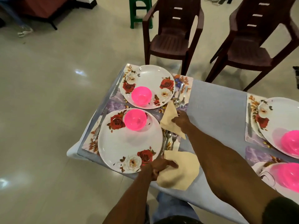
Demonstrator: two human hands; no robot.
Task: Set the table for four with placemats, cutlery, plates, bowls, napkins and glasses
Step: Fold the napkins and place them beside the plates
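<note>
Right hand (181,121) pinches a folded cream napkin (169,122) between the two floral plates' cutlery. Left hand (159,167) grips a bunched cream napkin (182,172) at the near plate (129,143), on the grey table (216,113).

— What place is this?
— I think a dining hall: glossy tiled floor (48,97), brown plastic chairs (171,34) on the far side, a green stool (139,12), my cloth-covered table (216,107).
</note>
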